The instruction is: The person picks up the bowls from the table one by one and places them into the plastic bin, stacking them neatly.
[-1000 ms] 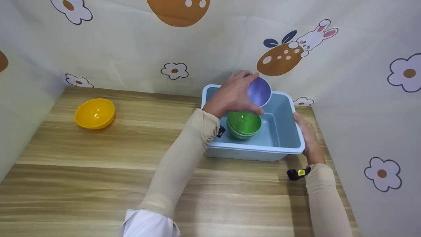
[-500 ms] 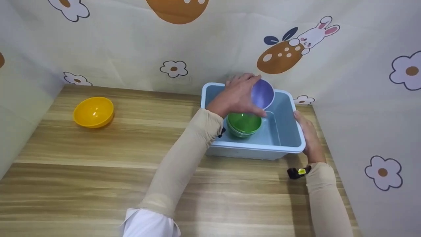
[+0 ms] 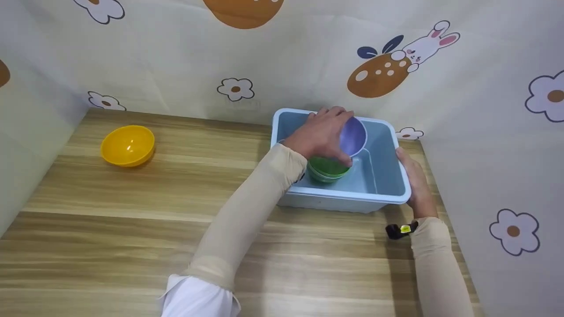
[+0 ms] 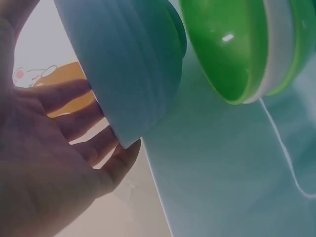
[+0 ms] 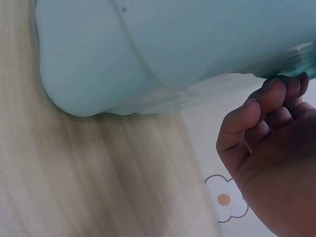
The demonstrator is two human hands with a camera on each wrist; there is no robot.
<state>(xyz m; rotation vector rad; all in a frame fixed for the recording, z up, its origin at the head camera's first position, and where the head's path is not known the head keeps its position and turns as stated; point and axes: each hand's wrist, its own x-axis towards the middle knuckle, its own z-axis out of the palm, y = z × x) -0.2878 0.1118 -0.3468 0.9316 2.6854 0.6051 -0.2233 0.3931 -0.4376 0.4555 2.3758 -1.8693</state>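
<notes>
My left hand [image 3: 320, 136] grips a purple bowl [image 3: 354, 137] by its rim, tilted inside a light blue plastic tub [image 3: 348, 195]. Seen from the left wrist, the bowl's ridged outer side [image 4: 126, 64] looks bluish, and the fingers spread along its edge. Just in front of it in the tub stands a stack of bowls [image 3: 328, 171], a green one on top with white and green edges below; the purple bowl and hand partly cover it. At the tub's right side, my right hand [image 3: 415, 180] holds the rim, its fingers [image 5: 276, 96] curled in the right wrist view.
A yellow bowl [image 3: 128, 146] stands alone on the wooden table [image 3: 132, 229] at the back left. Patterned cloth [image 3: 176, 57] walls the table at the back and both sides, close behind the tub and beside its right end.
My left hand has lowered the purple bowl deeper into the tub, and it now hides more of the green bowl. The right hand stays at the tub's rim.
</notes>
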